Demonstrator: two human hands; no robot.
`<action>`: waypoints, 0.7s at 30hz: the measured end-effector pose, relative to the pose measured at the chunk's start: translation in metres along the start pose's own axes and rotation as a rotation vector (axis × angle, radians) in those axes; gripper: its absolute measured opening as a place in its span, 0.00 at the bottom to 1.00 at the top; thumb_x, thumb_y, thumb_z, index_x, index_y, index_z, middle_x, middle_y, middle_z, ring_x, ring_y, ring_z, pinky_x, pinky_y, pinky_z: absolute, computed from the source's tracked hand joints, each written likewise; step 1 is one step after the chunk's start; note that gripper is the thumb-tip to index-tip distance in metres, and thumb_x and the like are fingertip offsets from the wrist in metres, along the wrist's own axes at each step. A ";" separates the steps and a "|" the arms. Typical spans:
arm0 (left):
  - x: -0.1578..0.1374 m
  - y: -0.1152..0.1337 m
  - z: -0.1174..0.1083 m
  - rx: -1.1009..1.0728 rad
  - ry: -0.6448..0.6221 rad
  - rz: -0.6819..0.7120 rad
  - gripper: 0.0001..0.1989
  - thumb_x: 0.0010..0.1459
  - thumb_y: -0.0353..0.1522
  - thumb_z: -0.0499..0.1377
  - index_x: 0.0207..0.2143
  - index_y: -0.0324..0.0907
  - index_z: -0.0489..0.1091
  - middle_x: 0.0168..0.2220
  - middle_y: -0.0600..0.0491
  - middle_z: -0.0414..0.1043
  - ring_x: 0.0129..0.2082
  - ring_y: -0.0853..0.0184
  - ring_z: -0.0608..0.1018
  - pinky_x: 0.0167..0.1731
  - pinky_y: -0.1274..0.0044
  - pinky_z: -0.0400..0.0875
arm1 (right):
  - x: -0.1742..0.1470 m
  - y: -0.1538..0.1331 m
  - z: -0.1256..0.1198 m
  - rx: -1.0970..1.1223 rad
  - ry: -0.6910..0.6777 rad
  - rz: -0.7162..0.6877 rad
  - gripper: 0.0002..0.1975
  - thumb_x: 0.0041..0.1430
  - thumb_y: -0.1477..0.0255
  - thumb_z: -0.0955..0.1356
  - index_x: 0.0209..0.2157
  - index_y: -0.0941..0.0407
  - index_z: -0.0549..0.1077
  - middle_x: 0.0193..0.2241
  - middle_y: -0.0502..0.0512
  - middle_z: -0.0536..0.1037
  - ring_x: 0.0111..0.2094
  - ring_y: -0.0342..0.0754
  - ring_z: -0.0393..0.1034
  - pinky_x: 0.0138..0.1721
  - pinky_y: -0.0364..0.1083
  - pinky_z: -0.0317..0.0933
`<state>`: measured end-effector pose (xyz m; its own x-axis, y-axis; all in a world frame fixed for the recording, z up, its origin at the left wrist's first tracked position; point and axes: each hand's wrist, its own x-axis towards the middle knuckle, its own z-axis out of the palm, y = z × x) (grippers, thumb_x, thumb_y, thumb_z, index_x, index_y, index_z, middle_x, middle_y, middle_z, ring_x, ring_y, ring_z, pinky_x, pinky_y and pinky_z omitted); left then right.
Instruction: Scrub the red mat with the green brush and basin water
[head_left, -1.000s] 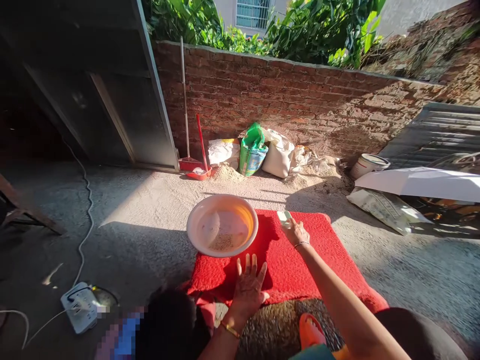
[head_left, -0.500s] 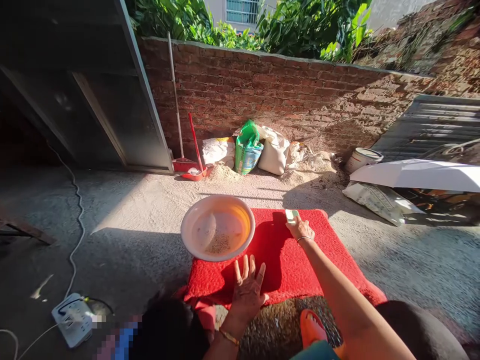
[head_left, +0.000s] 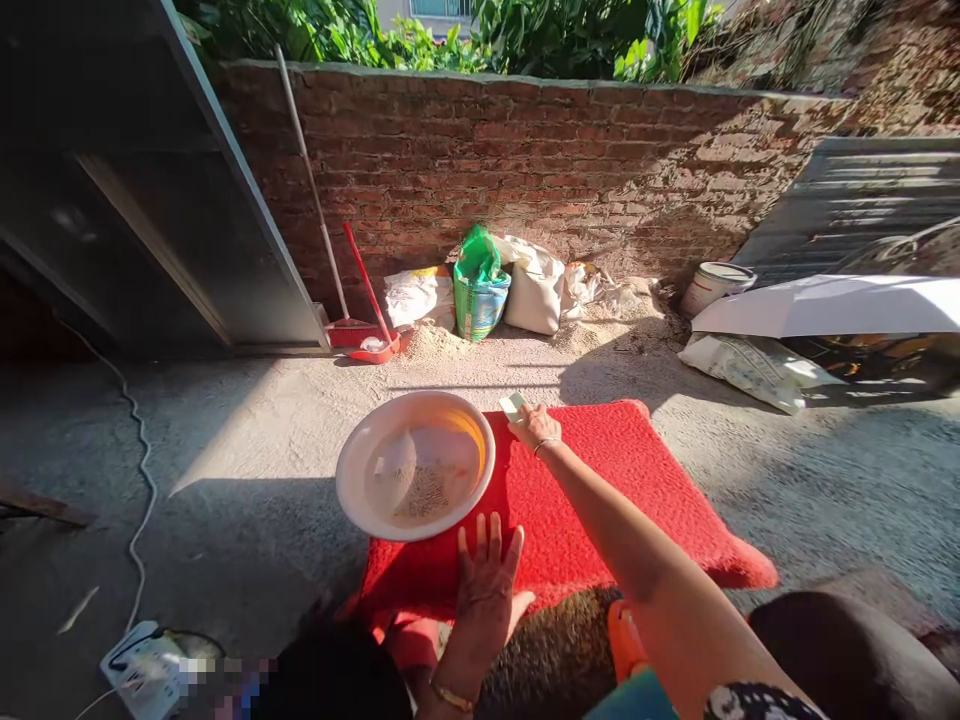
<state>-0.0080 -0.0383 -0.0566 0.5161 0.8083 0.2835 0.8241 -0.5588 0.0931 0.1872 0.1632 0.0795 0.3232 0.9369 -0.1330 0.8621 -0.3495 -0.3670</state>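
A red, fuzzy cloth (head_left: 600, 480) lies spread over a low surface in front of me. My left hand (head_left: 489, 580) presses on its near edge, fingers spread and stretched out. Farther off, my right hand (head_left: 535, 426) grips a small pale green, flat piece (head_left: 514, 406) at the cloth's far left edge; its kind is not clear. Left of both hands, a wide pale pink basin (head_left: 360, 500) rests partly over the cloth's left side. Loose grainy bits (head_left: 427, 488) lie on its bottom.
Near the brick wall (head_left: 420, 150) stand a broom (head_left: 309, 180), a red dustpan (head_left: 375, 350), sacks (head_left: 534, 295) and a bucket (head_left: 716, 288). A white umbrella (head_left: 825, 305) lies right. A power strip (head_left: 142, 670) and cable (head_left: 139, 430) are on the left floor.
My right hand has moved left across the far part of the cloth with the pale green piece, closer to the basin. My left hand stays spread on the near edge. The view has shifted slightly.
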 end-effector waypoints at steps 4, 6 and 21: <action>-0.001 0.000 -0.004 0.007 -0.015 0.011 0.47 0.59 0.41 0.68 0.76 0.54 0.52 0.76 0.38 0.53 0.74 0.36 0.59 0.67 0.34 0.50 | 0.010 0.079 -0.041 -0.026 0.053 0.184 0.28 0.67 0.60 0.68 0.65 0.54 0.73 0.58 0.69 0.72 0.52 0.61 0.74 0.53 0.56 0.65; -0.001 0.000 -0.004 0.000 -0.016 0.012 0.47 0.59 0.42 0.67 0.76 0.54 0.51 0.76 0.37 0.52 0.75 0.36 0.58 0.67 0.34 0.50 | 0.009 0.121 -0.062 -0.033 0.103 0.304 0.28 0.69 0.60 0.66 0.65 0.58 0.72 0.57 0.72 0.71 0.53 0.62 0.74 0.52 0.56 0.64; -0.002 -0.008 -0.002 0.003 -0.011 0.029 0.48 0.61 0.45 0.66 0.77 0.48 0.50 0.77 0.34 0.50 0.75 0.34 0.57 0.68 0.37 0.52 | -0.049 0.039 0.003 0.008 -0.002 -0.092 0.25 0.64 0.57 0.73 0.60 0.49 0.77 0.56 0.61 0.73 0.47 0.53 0.74 0.48 0.49 0.66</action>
<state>-0.0161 -0.0365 -0.0557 0.5425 0.7935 0.2759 0.8093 -0.5817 0.0818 0.2040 0.1034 0.0688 0.2418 0.9651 -0.1008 0.8850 -0.2620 -0.3848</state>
